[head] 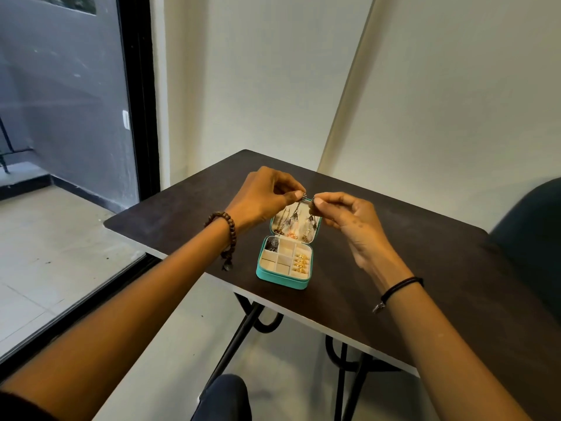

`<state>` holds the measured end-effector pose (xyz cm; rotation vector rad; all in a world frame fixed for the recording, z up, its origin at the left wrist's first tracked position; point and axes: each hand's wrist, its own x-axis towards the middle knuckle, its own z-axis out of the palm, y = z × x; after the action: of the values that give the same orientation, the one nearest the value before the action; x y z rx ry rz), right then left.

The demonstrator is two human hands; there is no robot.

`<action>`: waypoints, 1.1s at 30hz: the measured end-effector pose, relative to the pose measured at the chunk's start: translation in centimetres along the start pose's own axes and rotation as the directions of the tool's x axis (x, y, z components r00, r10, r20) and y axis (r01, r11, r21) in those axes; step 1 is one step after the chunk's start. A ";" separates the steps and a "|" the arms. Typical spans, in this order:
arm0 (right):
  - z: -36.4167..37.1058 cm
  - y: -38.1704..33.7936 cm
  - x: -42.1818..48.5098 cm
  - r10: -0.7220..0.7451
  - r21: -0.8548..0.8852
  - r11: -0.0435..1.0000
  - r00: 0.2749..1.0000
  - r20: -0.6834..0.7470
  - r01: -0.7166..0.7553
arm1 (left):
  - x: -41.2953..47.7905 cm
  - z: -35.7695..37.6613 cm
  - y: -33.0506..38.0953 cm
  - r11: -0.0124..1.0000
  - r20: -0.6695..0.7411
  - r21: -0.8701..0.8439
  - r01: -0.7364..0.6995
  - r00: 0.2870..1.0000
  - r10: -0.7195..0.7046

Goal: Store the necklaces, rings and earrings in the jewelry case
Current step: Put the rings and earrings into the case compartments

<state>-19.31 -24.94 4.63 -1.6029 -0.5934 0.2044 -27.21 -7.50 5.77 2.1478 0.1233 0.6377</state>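
A small teal jewelry case [280, 279] lies open on the dark table [379, 268]. Its cream tray has several compartments; gold rings [300, 262] fill the right column and a dark beaded piece [272, 244] sits in the top-left one. Several necklaces and earrings [293, 223] hang inside the raised lid. My left hand [261, 199] and my right hand [343, 211] meet at the lid's top edge, each pinching one end of a thin dark necklace [307, 197], which hangs down over the lid.
The table stands against a cream wall, with a glass door [69, 117] to the left. A dark chair [534, 238] is at the right edge. My knee [226, 396] shows below the table's front edge.
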 end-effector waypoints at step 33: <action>2.6 3.8 -1.3 0.094 0.003 0.996 0.996 0.006 -0.094 | -2.7 1.9 -3.2 0.985 0.067 -0.082 0.152 0.987 -0.147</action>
<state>-20.64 -23.30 0.32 -1.6289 -0.5222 0.2797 -28.22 -7.74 1.31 2.0499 0.2177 0.4814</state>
